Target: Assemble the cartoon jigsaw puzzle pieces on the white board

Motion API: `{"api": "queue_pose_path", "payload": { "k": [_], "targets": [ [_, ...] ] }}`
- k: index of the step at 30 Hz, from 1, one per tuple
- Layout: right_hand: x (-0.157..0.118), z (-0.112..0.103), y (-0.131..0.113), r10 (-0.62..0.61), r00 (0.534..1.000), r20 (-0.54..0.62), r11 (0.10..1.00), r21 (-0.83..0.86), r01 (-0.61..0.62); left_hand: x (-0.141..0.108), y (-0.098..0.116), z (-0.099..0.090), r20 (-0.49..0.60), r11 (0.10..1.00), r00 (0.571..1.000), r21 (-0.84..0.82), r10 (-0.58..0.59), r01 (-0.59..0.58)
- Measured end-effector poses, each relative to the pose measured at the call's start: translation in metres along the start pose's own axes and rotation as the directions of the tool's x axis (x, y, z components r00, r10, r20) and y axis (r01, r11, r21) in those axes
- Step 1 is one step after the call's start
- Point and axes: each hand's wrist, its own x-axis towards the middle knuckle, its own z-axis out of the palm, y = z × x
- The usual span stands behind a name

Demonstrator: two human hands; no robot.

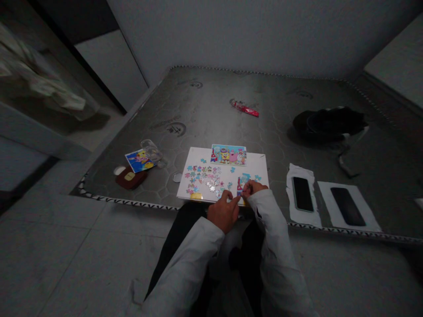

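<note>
A white board carries loose jigsaw puzzle pieces, scattered over its left half. A small joined section of puzzle, blue and red, lies toward the right. My right hand is closed in a pinch at this section's right side, on what looks like a puzzle piece mostly covered by the fingers. My left hand rests at the board's front edge, thumb and index finger apart, the index tip by the section's lower edge. Above the pieces lies a cartoon picture card.
On the grey table, a blue-yellow card, clear plastic packaging and a brown case lie left. A red wrapper lies farther back. Rightward are a phone, a dark slab and a black bag.
</note>
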Motion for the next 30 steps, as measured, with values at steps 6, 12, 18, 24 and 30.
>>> {"api": "queue_pose_path", "payload": {
  "k": [6,12,18,24,30],
  "targets": [
    [0.003,0.0,0.003,-0.064,0.998,-0.022,0.998,-0.014,0.063,-0.001,0.002,-0.003,0.002,1.0,1.0,-0.001,-0.011,0.011],
    [0.01,0.003,0.008,-0.106,0.994,0.002,0.994,0.009,0.106,-0.001,0.0,0.001,-0.013,1.0,1.0,-0.022,-0.003,0.002],
    [0.012,0.007,0.012,-0.125,0.991,-0.036,0.992,-0.018,0.125,-0.001,-0.002,0.003,-0.035,0.999,0.999,-0.043,0.014,-0.016],
    [0.012,0.006,0.008,-0.138,0.99,-0.022,0.99,0.013,0.138,-0.002,-0.002,0.004,-0.049,0.999,0.999,-0.047,0.017,-0.019],
    [0.016,0.018,0.016,-0.165,0.984,-0.067,0.985,0.038,0.168,-0.002,-0.003,0.007,-0.085,0.998,0.996,-0.057,0.029,-0.034]
  ]
}}
